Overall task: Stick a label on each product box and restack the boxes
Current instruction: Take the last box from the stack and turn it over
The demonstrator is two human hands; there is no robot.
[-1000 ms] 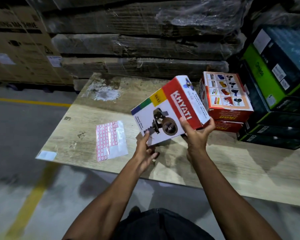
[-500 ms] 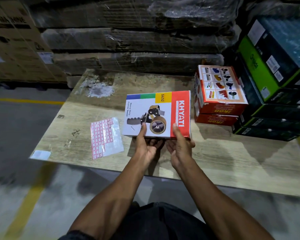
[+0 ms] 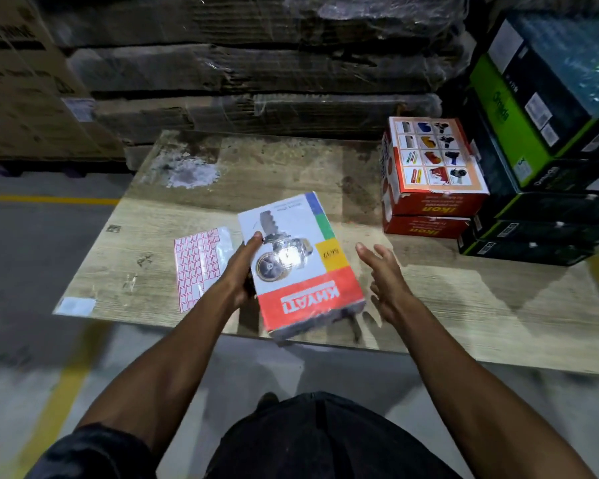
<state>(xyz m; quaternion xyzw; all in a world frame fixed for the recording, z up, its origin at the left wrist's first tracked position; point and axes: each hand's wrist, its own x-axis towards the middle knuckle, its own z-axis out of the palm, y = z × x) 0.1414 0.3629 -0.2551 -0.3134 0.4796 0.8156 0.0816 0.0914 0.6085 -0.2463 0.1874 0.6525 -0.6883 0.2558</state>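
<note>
My left hand [image 3: 240,271] grips a white and red Khyati box [image 3: 301,264] by its left edge, thumb on the printed top face. The box is held above the front edge of the wooden board [image 3: 464,305], its red end toward me. My right hand [image 3: 382,274] hovers just right of the box, fingers spread and touching nothing. A sheet of red-bordered labels [image 3: 198,267] lies on the board to the left of my left hand. Two red Ikon boxes [image 3: 433,198] sit stacked at the back right.
Green and black boxes [image 3: 540,167] are stacked at the far right beside the red stack. Wrapped flat cartons [image 3: 249,70] form a wall behind the board. A small white slip [image 3: 75,305] lies at the board's front left corner. Grey floor with yellow lines [image 3: 49,200] lies left.
The Khyati box has been turned about a quarter turn, so its red end now faces me. My right hand has let go of it and moved right; my left hand alone holds it.
</note>
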